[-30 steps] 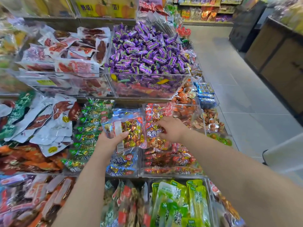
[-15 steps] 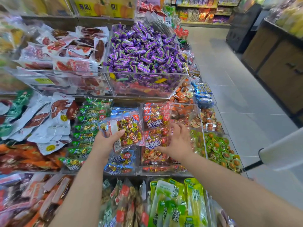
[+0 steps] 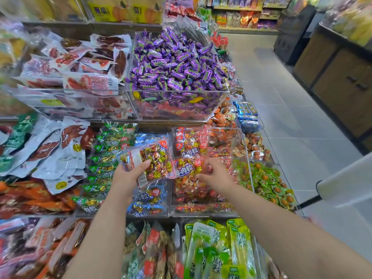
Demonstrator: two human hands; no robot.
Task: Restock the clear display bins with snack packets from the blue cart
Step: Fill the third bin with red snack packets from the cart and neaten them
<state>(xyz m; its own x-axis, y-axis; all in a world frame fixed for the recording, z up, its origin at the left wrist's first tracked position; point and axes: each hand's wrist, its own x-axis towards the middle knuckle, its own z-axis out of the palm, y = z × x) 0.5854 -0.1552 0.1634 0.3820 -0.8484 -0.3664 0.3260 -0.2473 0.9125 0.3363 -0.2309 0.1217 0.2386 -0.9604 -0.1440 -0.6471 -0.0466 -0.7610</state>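
My left hand (image 3: 128,176) grips a clear, blue-edged packet (image 3: 150,161) of gold and red wrapped sweets, held above the clear bin (image 3: 149,215) of like blue packets. To its right, my right hand (image 3: 218,177) reaches into the neighbouring bin (image 3: 203,214) of red packets. Its thumb and fingers pinch the right edge of the topmost red packet (image 3: 188,171), which stands tilted on the pile. The fingertips are blurred. The blue cart is out of view.
A bin of purple sweets (image 3: 177,67) sits on the tier above. Green-gold packets (image 3: 102,158) lie left of the blue bin, green cups (image 3: 269,182) to the right, and green pouches (image 3: 219,250) below. A white object on a black rod (image 3: 346,178) juts in from the aisle.
My right hand has drawn back from the rear of the red bin towards me, onto the nearer red packet. The left hand keeps its packet almost still.
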